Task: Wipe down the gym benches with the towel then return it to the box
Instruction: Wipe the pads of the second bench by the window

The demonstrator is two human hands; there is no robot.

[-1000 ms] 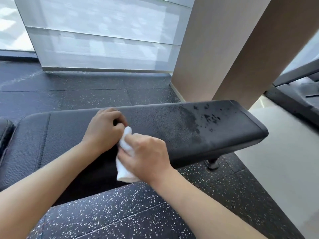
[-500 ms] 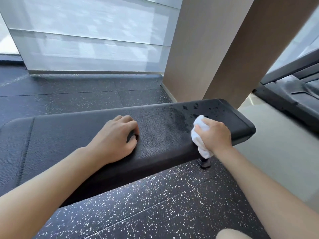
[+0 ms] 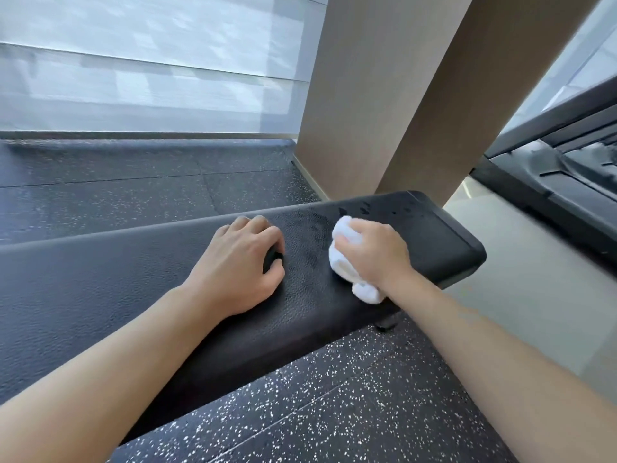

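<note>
A black padded gym bench runs from lower left to the right, with wet droplets near its right end. My right hand is shut on a bunched white towel and presses it onto the bench top, left of the droplets. My left hand rests on the bench just left of the towel, fingers curled over a small dark object I cannot identify. No box is in view.
Speckled black rubber floor lies under and in front of the bench. A beige pillar stands right behind the bench end. A frosted window wall fills the back. A dark treadmill sits at the right on pale flooring.
My right hand took the towel from the middle of the bench out to the wet right end, then drew it back a little to the left. My left hand stayed resting on the bench.
</note>
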